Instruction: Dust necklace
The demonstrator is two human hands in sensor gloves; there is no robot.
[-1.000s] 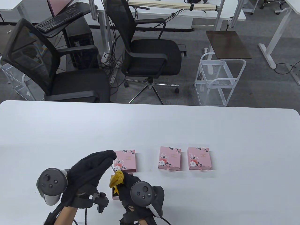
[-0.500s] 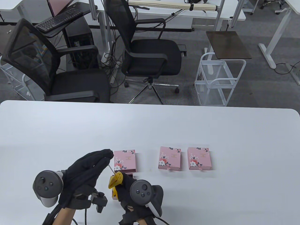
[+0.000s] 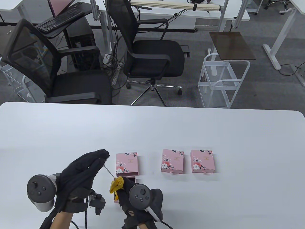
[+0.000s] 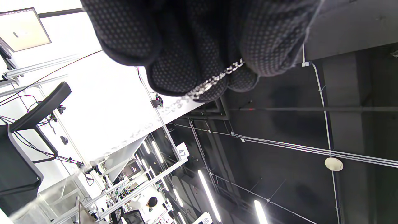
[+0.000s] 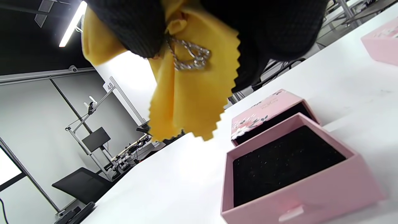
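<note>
1. The left hand point(image 3: 78, 171) was raised above the white worktop point(image 3: 152, 128) near its front edge, fingertips bunched together and pinching one end of the necklace point(image 3: 108, 170). The left wrist view showed the silver chain point(image 4: 214, 79) passing between the gloved fingertips point(image 4: 174, 71).
2. The chain ran taut and slanting from the left fingertips down to the right hand point(image 3: 129, 190).
3. The right hand was curled round a yellow polishing cloth point(image 3: 116, 184), with the chain's lower end gripped inside its folds. In the right wrist view the heart-shaped pendant point(image 5: 191, 57) lay against the cloth point(image 5: 192, 102) just below the gloved fingers point(image 5: 136, 28).
4. An open pink drawer tray point(image 5: 292, 174) with a dark lining sat on the worktop directly below the right hand. Its floral sleeve point(image 3: 127, 163) lay just beyond it.
5. Two further closed pink floral boxes stood side by side to the right, one point(image 3: 172, 161) nearer the centre and one point(image 3: 202, 161) beyond it, both well apart from the hands.
</note>
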